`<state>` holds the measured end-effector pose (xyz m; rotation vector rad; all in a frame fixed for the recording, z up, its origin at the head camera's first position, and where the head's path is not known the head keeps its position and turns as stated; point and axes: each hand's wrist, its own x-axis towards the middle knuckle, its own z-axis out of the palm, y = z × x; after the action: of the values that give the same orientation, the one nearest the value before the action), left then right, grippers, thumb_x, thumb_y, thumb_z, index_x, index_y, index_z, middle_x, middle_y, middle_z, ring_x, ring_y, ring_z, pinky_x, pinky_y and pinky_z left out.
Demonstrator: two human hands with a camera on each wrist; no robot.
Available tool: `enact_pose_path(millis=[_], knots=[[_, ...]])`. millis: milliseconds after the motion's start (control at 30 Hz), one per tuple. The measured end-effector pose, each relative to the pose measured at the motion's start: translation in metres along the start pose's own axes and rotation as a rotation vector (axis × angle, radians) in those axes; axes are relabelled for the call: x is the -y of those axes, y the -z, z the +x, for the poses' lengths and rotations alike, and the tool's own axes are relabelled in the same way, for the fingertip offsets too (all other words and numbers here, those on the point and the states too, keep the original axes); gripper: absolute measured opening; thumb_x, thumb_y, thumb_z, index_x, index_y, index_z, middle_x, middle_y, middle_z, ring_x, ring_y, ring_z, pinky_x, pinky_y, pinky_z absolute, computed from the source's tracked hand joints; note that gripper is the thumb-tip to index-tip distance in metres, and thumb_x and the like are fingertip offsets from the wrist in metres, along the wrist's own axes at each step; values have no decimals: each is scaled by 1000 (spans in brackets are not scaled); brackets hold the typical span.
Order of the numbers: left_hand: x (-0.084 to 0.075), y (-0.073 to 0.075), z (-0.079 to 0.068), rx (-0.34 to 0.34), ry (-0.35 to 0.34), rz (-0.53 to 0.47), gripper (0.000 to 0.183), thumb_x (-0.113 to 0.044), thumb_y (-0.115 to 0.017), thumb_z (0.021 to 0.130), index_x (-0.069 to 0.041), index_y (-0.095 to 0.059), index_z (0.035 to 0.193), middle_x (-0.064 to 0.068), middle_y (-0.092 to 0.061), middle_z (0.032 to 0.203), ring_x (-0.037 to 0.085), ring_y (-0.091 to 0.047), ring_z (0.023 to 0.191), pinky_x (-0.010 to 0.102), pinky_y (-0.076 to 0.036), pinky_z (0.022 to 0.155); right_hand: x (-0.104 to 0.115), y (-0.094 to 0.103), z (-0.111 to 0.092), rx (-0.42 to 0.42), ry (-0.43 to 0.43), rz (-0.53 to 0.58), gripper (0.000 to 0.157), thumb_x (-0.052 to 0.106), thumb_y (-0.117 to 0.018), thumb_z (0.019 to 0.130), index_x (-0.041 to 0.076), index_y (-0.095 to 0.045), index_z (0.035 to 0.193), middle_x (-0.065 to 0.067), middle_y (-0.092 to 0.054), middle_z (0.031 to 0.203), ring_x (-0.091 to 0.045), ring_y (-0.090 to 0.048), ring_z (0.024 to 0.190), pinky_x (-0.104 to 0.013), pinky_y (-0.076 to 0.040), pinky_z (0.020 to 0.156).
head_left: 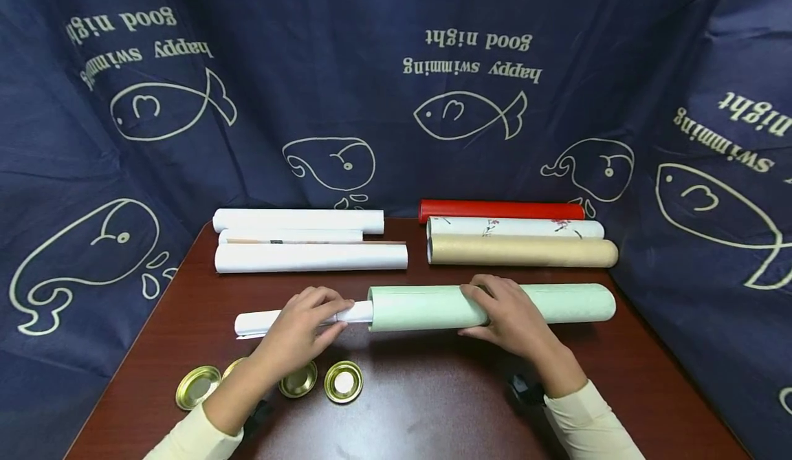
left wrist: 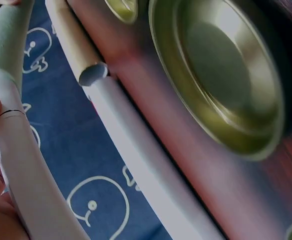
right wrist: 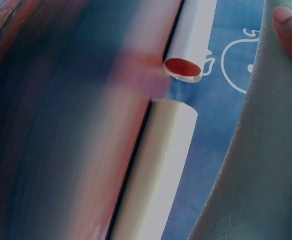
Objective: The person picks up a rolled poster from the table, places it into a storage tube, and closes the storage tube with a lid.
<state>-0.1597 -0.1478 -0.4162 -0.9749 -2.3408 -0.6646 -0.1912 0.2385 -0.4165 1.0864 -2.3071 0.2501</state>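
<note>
A white paper roll (head_left: 256, 323) lies crosswise above the table, its right end inside the open left mouth of a pale green tube (head_left: 421, 307). My left hand (head_left: 303, 326) pinches the roll between thumb and fingers, just left of that mouth. In the left wrist view, a thin dark line crosses the roll (left wrist: 31, 170) near the thumb. Around the middle of the green tube, my right hand (head_left: 507, 312) grips from above, thumb on the near side. The right wrist view shows the tube (right wrist: 265, 150) close up. The roll's end inside the tube is hidden.
Behind on the left lie white rolls (head_left: 309, 257). Back right, a red tube (head_left: 501, 210), a flower-patterned tube (head_left: 520, 227) and a gold tube (head_left: 526, 250) lie side by side. Several gold round lids (head_left: 343, 381) sit near the left forearm. A blue curtain (head_left: 371, 47) hangs behind.
</note>
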Motion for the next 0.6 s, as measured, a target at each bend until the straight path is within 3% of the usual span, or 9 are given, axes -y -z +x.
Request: enact_pose_path(millis=[300,467,600], knots=[[-5,-2,5,14,-44,12,39,-17,-87,77,-13,-72,113,5,-61,114,23,-61,103,45,-51,84,5,-2,7,38,-2,-6,76,45,-92,62,12,-60,123,-10,-59,109,-26,-59,97,-48,-49,82],[11,15,-14,-26,-42,81,46,-17,-88,73,-11,-71,115,8,-62,114,27,-60,105,51,-48,88,3,-2,1,53,-27,0,76,47,-90,64,11,-60,124,-10,-58,109,-26,-58,96,-48,-49,81],[24,35,-33,-25,-1,139,50,-18,-90,69,-10,-71,115,10,-61,115,30,-58,106,53,-44,91,1,-3,-3,47,-31,10,76,47,-89,64,11,-60,124,-10,-58,109,-26,-58,96,-48,-49,81]])
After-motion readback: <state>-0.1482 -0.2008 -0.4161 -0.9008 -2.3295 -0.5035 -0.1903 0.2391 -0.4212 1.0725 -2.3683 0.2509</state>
